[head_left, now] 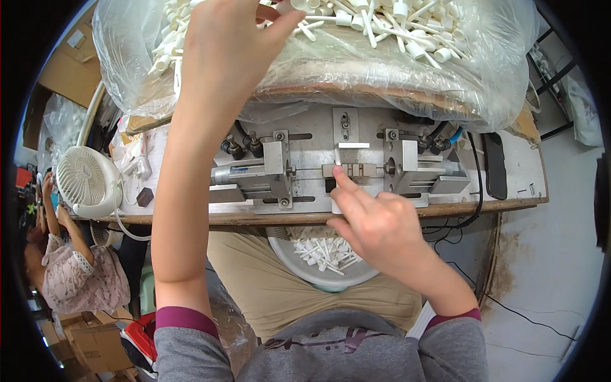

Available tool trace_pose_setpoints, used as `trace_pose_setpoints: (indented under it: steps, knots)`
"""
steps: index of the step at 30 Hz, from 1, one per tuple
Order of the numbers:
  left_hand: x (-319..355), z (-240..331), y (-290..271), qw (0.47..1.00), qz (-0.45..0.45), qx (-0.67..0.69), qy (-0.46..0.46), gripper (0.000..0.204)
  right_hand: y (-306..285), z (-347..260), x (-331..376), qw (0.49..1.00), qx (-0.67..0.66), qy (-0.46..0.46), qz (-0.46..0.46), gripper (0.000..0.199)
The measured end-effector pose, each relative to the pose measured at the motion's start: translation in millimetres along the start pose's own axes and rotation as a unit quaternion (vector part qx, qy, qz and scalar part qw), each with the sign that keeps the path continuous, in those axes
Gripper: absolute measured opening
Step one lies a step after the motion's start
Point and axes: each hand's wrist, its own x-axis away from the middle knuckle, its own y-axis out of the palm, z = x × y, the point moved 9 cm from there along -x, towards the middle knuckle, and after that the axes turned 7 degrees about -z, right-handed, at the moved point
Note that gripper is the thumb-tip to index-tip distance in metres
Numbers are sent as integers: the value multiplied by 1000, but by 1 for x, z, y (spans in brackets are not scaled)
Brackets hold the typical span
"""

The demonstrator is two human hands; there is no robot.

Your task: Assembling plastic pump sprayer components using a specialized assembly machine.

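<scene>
My left hand (232,28) reaches over the heap of white plastic sticks with caps (388,25) at the top edge. Its fingers are bent towards the thumb, partly cut off by the frame; a whitish bit shows between them, too unclear to name. My right hand (382,223) is at the metal clamping jig (363,170), nothing in its grasp. Its index finger stretches out and touches the jig's middle block, at the lower end of a white stick (338,155) standing there. The thumb is held apart below.
Metal cylinder units (277,169) with hoses flank the jig. Clear plastic sheeting (305,79) lies under the heap. A grey basin (324,275) of white pieces rests at my lap. A fan (86,178) stands left, a black phone (494,165) right. Another person (83,274) sits far left.
</scene>
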Motion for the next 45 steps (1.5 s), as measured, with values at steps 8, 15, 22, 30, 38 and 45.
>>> trace_pose_setpoints:
  steps: [8,15,22,30,38,45]
  knots:
    - [103,51,15,981,-60,62,172,32,-104,109,-86,962,-22,124,242,25]
    - [172,45,50,988,-116,86,58,35,-99,168,-160,952,70,197,223,32]
    - [188,37,87,981,-167,-72,72,30,-95,136,-151,975,-11,168,143,21]
    - [179,33,91,980,-176,-80,48,24,-79,95,-132,988,88,-22,129,15]
    - [172,33,87,979,-198,-41,33,28,-114,65,-86,971,-42,-101,213,20]
    - [152,15,48,933,-59,346,-85,50,-58,7,-13,963,-13,-180,200,34]
